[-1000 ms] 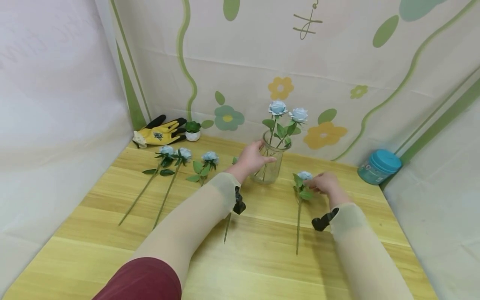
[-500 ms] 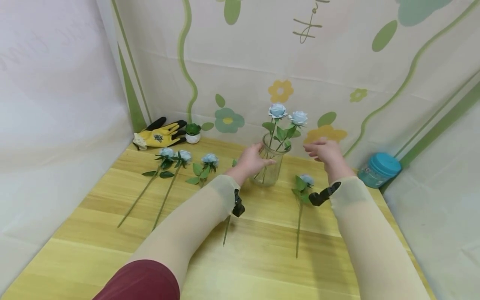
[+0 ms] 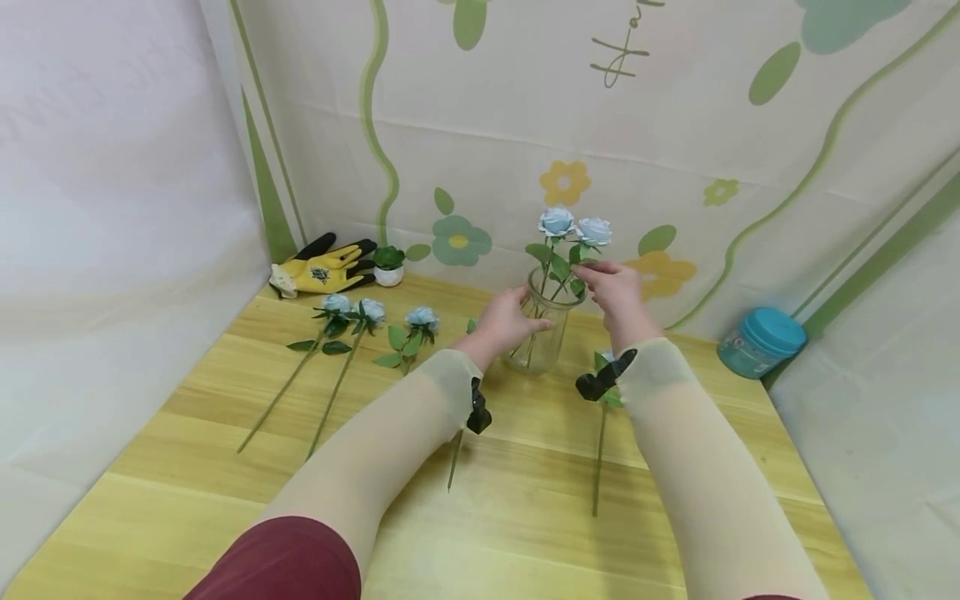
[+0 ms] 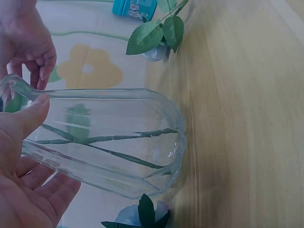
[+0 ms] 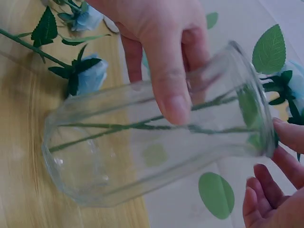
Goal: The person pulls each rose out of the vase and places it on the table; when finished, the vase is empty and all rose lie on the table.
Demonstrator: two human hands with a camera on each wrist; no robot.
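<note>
A clear glass vase (image 3: 546, 346) stands upright on the table, holding two pale blue roses, one on the left (image 3: 557, 222) and one on the right (image 3: 594, 232). Inside the glass their green stems (image 4: 102, 139) cross. My left hand (image 3: 501, 323) grips the vase just below its rim, thumb on the near side. At the mouth, my right hand (image 3: 617, 293) pinches the right rose among its leaves; the fingertips partly hide the grip. Beneath my right wrist lies another blue rose (image 3: 599, 467), its bloom mostly covered by the wrist camera.
Several loose blue roses (image 3: 370, 312) lie on the left of the wooden table (image 3: 525, 533), one partly under my left arm. Against the back stand yellow-black gloves (image 3: 322, 271) and a small potted plant (image 3: 388, 265). A teal tub (image 3: 761, 342) sits at the right. Patterned cloth walls enclose the table.
My right hand has risen from the loose rose on the right to the vase's mouth. The right rose in the vase has shifted slightly left. My left hand keeps its place on the vase.
</note>
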